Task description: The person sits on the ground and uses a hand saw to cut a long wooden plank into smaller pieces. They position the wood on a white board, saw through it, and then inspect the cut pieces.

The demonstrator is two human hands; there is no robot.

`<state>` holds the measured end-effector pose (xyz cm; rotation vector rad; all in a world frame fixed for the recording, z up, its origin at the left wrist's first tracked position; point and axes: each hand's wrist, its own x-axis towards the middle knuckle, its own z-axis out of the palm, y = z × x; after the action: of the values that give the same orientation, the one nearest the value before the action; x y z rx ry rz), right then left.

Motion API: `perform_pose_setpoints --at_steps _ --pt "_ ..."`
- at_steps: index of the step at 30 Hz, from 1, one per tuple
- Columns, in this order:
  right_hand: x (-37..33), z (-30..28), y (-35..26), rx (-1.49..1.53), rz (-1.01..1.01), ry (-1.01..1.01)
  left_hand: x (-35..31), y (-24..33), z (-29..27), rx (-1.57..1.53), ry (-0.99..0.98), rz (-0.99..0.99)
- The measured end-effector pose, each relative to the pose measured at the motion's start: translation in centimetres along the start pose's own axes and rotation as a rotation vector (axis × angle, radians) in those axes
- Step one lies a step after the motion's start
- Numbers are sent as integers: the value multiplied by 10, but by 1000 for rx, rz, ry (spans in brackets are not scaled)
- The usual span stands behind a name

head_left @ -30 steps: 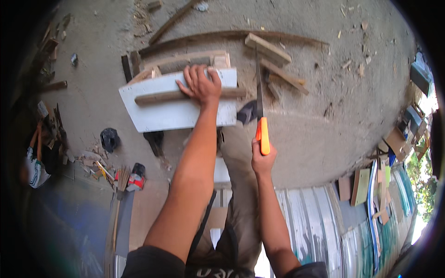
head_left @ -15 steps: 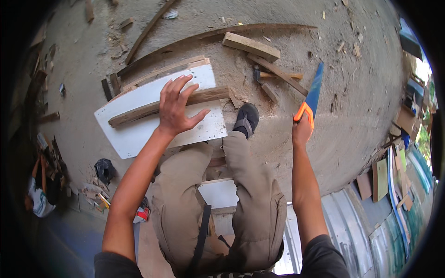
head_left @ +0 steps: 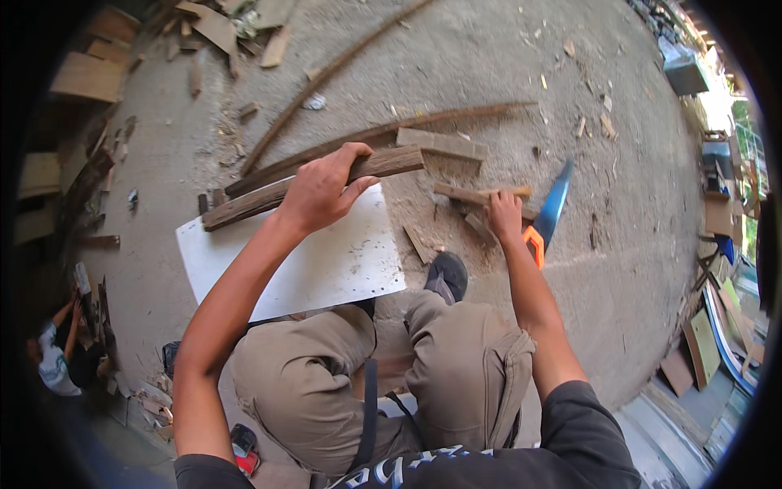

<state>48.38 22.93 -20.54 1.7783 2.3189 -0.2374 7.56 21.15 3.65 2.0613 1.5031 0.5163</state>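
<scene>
My left hand (head_left: pixel 320 191) is closed around a dark, rough wooden batten (head_left: pixel 389 162), raised at a slant along the far side of a white board (head_left: pixel 326 265). Small marks and bits of debris show on the board's surface. To the right, my right hand (head_left: pixel 505 215) is closed over the light wooden handle of a hammer (head_left: pixel 523 191), where a thin wood strip (head_left: pixel 458 193) crosses it. My fingers partly hide both, and the hammer's head is hard to make out. Just right of that hand lies a handsaw (head_left: pixel 555 204) with a blue blade and orange handle.
A short wood block (head_left: pixel 442 144) lies beyond the strip. Long curved battens (head_left: pixel 338 69) stretch across the dusty ground. My shoe (head_left: pixel 447 275) is close to the board. Scrap wood (head_left: pixel 216 31) is heaped far left, and another person (head_left: pixel 61 350) is at the left edge.
My left hand has gripped the batten, lifting it and shifting it toward the board's far side. My right hand has let go of the saw and moved left to the hammer.
</scene>
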Motion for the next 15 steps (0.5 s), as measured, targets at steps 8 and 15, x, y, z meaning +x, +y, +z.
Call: perform_pose_setpoints --at_steps 8,15 --pt "-13 -123 -45 498 -219 524 -46 54 -118 -464 252 153" --pt "-83 -397 -141 1058 -778 494 -83 158 -184 -1007 569 243"
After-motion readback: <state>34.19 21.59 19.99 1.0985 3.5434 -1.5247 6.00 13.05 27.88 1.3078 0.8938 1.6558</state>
